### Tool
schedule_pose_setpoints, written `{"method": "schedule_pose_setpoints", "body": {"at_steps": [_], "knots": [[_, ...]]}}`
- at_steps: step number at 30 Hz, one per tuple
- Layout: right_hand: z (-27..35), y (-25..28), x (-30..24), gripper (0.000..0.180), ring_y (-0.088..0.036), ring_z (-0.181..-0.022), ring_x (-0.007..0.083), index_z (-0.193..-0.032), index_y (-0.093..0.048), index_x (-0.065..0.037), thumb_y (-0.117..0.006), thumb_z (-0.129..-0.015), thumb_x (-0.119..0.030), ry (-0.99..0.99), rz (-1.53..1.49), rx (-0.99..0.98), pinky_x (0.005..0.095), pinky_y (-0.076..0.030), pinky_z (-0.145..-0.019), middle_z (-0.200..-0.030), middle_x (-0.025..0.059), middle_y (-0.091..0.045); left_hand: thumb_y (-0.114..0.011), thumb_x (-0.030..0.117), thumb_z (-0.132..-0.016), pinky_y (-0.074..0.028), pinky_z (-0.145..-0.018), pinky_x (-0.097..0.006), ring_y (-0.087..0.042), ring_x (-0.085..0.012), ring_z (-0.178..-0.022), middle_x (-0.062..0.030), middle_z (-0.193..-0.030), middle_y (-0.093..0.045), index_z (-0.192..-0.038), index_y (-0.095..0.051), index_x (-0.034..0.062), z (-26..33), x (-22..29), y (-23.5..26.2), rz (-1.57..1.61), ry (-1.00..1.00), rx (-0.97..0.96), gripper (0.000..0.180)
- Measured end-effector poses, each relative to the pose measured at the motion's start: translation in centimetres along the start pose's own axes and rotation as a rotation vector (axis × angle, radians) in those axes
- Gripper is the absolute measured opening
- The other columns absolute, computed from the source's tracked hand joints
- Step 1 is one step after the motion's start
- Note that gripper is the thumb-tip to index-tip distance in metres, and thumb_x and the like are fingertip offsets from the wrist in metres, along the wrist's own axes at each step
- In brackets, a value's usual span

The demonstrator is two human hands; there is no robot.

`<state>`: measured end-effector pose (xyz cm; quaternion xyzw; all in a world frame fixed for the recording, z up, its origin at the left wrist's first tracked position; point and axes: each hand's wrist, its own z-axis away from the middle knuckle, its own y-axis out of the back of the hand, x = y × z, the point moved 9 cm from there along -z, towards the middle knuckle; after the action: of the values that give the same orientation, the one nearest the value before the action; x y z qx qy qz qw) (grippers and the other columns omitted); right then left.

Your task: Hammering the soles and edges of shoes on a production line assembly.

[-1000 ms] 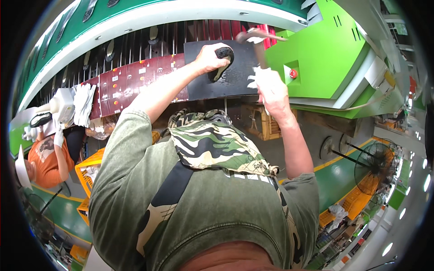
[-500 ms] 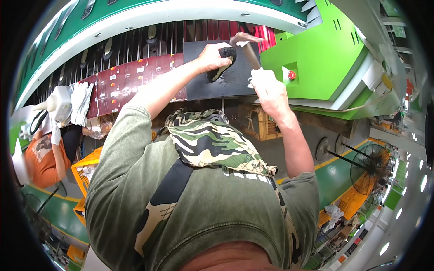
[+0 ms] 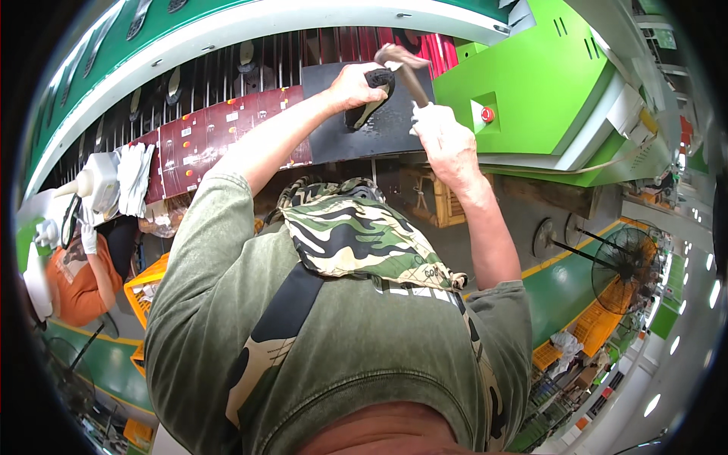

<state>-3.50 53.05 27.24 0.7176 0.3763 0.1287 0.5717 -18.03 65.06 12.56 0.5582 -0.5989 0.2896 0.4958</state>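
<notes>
Over a dark mat (image 3: 326, 121) on the bench, my left hand (image 3: 358, 86) grips a black shoe (image 3: 369, 108) with a pale inside, standing tilted on the mat. The fingers wrap round its upper end. My right hand (image 3: 441, 135) is closed round the handle of a hammer (image 3: 414, 85), with something white at the grip. The hammer's head (image 3: 400, 57) is raised just right of the shoe's top and looks apart from it.
A green machine housing (image 3: 523, 98) with a red button (image 3: 487, 114) stands right of the mat. Left lies a maroon printed sheet (image 3: 201, 136). Behind run rollers, some with shoes (image 3: 174, 85). White gloves (image 3: 135, 176) and a white bottle (image 3: 98, 182) lie near a co-worker in orange (image 3: 76, 280).
The hammer and my right hand have shifted slightly up and left, still near the shoe. My left hand keeps its grip. At the left, the co-worker's gloved hand has moved a little.
</notes>
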Motion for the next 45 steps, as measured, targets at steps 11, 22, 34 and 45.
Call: {"method": "schedule_pose_setpoints", "body": {"at_steps": [11, 22, 34, 45], "knots": [[2.2, -3.6, 2.8, 0.016, -0.067, -0.087, 0.0293, -0.102, -0.068, -0.001, -0.065, -0.089, -0.01, -0.06, 0.116, -0.154, 0.0391, -0.057, -0.078, -0.102, 0.0173, -0.063, -0.085, 0.028, -0.065, -0.05, -0.095, -0.032, -0.066, -0.0177, -0.101, -0.0087, -0.106, -0.071, -0.12, -0.066, 0.0083, 1.1, -4.7, -0.7, 0.038, 0.27, -0.134, 0.061], [9.8, -8.4, 8.5, 0.027, -0.068, -0.074, 0.0328, -0.116, -0.064, 0.0, -0.062, -0.095, -0.017, -0.878, -0.726, 0.096, 0.0415, -0.056, -0.07, -0.105, 0.0192, -0.064, -0.083, 0.027, -0.063, -0.053, -0.089, -0.034, -0.067, -0.0191, -0.096, -0.0113, -0.104, -0.071, -0.117, -0.061, -0.0012, 0.3, -11.5, 0.7, 0.124, 0.499, 0.046, 0.065], [20.3, -22.5, 11.4, 0.032, -0.071, -0.066, 0.0284, -0.113, -0.056, 0.0, -0.07, -0.089, -0.017, -1.186, -0.676, -0.186, 0.0416, -0.057, -0.06, -0.092, 0.0183, -0.071, -0.073, 0.029, -0.084, -0.055, -0.092, -0.047, -0.071, -0.0298, -0.096, -0.0154, -0.107, -0.073, -0.116, -0.066, 0.0012, 24.6, -12.7, -10.6, 1.068, 1.332, 0.095, 0.043], [8.0, -12.6, 11.7, 0.037, -0.058, -0.052, 0.0118, -0.126, -0.054, 0.002, -0.063, -0.098, -0.022, -0.872, -0.979, 0.024, 0.0273, -0.05, -0.048, -0.078, 0.0059, -0.063, -0.077, 0.023, -0.076, -0.059, -0.078, -0.044, -0.07, -0.0267, -0.082, -0.0142, -0.096, -0.07, -0.116, -0.061, 0.0003, 27.6, -13.2, -11.0, 0.8, 1.27, 0.226, 0.049]]}}
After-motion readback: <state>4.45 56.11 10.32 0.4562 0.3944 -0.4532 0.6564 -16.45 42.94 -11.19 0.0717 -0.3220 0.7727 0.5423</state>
